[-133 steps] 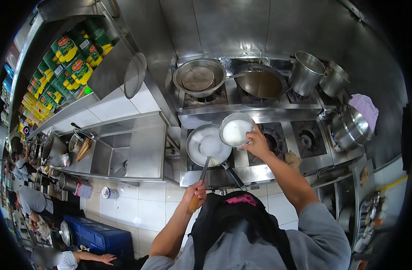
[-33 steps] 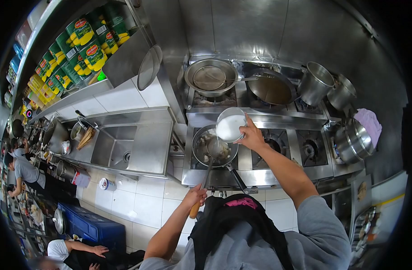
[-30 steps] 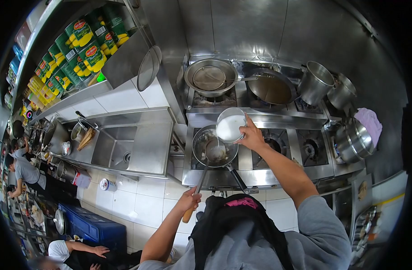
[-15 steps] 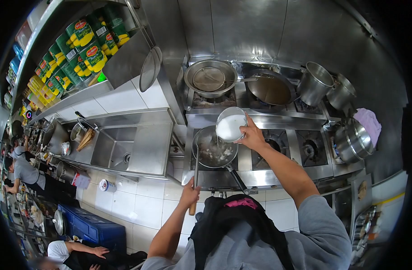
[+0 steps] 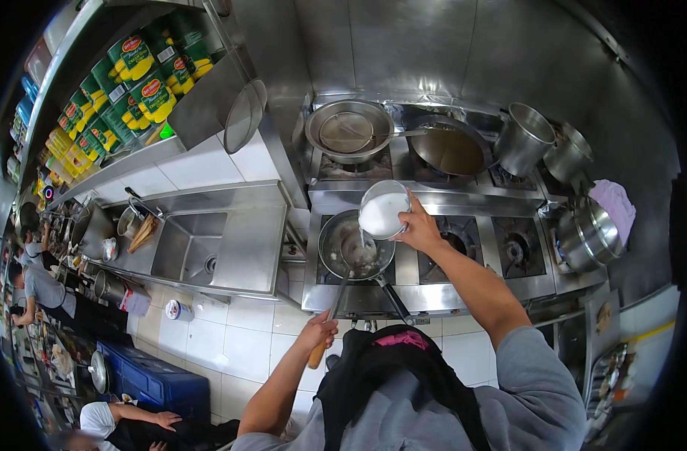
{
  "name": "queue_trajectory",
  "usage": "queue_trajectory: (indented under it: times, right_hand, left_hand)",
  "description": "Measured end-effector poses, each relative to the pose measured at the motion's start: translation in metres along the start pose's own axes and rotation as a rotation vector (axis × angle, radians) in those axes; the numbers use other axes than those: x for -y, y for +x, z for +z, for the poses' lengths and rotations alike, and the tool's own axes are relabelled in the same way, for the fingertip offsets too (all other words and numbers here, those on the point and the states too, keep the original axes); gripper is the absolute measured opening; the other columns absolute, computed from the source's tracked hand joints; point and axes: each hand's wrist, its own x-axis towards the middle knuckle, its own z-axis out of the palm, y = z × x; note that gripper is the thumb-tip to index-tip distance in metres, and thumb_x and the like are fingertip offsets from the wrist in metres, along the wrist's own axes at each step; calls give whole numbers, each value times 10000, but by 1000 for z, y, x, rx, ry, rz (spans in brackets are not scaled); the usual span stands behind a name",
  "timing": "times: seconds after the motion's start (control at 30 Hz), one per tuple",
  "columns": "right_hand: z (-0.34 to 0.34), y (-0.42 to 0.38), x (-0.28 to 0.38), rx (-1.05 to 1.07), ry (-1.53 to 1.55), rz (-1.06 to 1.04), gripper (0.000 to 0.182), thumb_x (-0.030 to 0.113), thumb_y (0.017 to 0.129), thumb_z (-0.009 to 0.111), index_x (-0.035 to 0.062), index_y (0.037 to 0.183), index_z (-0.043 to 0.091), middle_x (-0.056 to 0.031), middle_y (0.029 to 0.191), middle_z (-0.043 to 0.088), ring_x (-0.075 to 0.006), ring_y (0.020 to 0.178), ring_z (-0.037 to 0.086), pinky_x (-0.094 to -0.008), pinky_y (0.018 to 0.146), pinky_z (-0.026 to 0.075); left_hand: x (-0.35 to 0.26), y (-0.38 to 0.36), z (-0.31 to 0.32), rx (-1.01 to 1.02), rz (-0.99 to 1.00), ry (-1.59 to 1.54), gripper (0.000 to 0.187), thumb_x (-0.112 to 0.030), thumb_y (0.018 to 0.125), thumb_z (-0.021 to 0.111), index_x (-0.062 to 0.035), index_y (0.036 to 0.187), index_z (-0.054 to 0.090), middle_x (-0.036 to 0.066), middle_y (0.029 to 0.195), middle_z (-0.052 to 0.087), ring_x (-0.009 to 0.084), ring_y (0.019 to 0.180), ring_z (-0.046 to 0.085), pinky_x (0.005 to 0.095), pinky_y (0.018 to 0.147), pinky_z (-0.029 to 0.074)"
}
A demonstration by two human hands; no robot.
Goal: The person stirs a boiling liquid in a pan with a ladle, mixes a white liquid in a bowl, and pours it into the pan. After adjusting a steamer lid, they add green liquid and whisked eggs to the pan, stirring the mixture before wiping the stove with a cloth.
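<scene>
My left hand [image 5: 318,331] is wrapped round the wooden-handled ladle [image 5: 338,304], whose head rests in the frying pan [image 5: 332,264]. The pan stands on the front left burner with pale pieces and liquid inside, its black handle towards me. My right hand [image 5: 419,225] grips the rim side of a clear container [image 5: 388,192] of white liquid, tilted over the pan. A thin white stream falls from its lower left edge into the pan.
Behind are a steel bowl with a strainer [image 5: 348,158] and a wok of brown liquid [image 5: 454,154]. Steel pots [image 5: 525,140] stand at right, a sink [image 5: 189,244] at left. Co-workers [image 5: 50,289] are at far left and lower left.
The ladle has swung, its handle end going left and down and its head moving right within the pan. A white stream now shows below the container, which has shifted very slightly.
</scene>
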Motion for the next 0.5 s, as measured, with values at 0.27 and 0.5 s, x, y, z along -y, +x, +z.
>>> queue_trajectory:
  times: [0.27,0.5]
  right_hand:
    - [-4,-3,2,41,36,47,494,290,564,969,56,733,569,-268,1606,283,-451,1340,498,-439,1019,518]
    - [-5,-7,3,-8,-2,-5,494,286,554,972,59,735,572,-263,1612,272,-452,1325,512,-440,1010,520]
  left_hand:
    - [-35,-58,-10,-233,99,706,677,-116,929,618,-94,1559,370,53,710,579,140,503,536,310,475,456]
    - [8,25,-19,-381,462,818,722,-95,931,631,-58,1576,308,57,710,583,145,512,546,321,473,483]
